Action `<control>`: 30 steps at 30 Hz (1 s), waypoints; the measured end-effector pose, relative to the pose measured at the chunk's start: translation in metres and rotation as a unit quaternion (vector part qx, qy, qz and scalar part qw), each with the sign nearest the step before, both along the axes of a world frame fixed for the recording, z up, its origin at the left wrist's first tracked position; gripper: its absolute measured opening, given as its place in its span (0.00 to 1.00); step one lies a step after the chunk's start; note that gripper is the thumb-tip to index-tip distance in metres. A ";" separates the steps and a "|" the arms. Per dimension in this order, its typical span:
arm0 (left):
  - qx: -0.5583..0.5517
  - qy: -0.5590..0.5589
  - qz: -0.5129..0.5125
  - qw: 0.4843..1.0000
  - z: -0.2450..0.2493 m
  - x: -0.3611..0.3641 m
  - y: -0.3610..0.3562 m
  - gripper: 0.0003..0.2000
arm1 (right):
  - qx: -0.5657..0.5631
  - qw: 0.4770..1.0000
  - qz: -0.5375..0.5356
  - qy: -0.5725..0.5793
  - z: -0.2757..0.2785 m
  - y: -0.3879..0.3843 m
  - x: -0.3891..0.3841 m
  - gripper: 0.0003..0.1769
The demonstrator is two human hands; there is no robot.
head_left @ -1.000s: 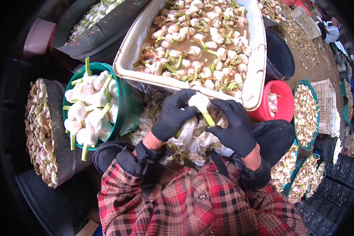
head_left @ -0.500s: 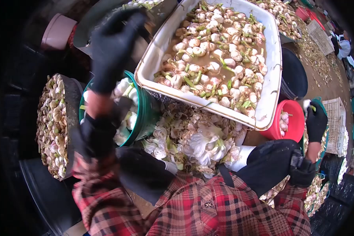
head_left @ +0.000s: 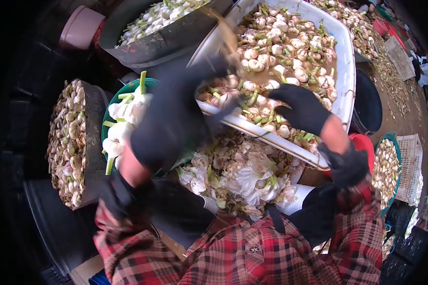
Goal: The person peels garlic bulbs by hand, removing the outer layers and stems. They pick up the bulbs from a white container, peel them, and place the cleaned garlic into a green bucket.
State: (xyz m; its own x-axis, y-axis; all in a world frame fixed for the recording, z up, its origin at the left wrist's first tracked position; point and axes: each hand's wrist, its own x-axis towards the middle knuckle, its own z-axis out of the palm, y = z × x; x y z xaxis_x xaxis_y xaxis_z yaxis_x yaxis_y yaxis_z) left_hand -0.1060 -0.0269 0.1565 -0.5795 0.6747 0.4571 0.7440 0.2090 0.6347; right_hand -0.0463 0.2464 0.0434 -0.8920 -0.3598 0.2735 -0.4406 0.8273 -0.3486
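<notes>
My left hand (head_left: 173,116), in a black glove, is smeared by motion between the green bucket and the white tub; its fingers cannot be made out. A blurred tan streak (head_left: 226,35) shows just beyond it, too smeared to name. My right hand (head_left: 302,109), also black-gloved, reaches over the near part of the white tub (head_left: 348,90), thumb and fingers apart, close above garlic bulbs (head_left: 300,74) lying in brownish water. Beside my left wrist, large white garlic bulbs (head_left: 119,130) with cut green stems fill the green bucket (head_left: 108,97).
Garlic skins (head_left: 252,173) are heaped between my knees. A red bucket (head_left: 364,145) stands partly hidden behind my right wrist. Left is a tilted container of garlic (head_left: 66,152); a grey vat (head_left: 166,45) holds white bulbs. A black bucket (head_left: 368,104) and white crate (head_left: 408,164) stand right.
My left hand has come down and right from the upper left. My right hand has moved left from beside the red bucket to the tub; the bulb in it no longer shows.
</notes>
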 end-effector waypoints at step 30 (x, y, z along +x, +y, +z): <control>0.235 -0.433 0.052 0.869 -0.120 0.063 0.018 0.14 | -0.353 0.904 -0.236 -0.054 -0.006 -0.101 0.053 0.12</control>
State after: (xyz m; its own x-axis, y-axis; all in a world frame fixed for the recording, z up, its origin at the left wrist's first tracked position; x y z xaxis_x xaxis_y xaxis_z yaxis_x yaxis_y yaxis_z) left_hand -0.0427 -0.0085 0.0362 -0.8902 0.4546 0.0302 -0.0621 -0.1867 0.9805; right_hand 0.0068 0.1450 0.0371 -0.9359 0.2985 0.1873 -0.0274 0.4682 -0.8832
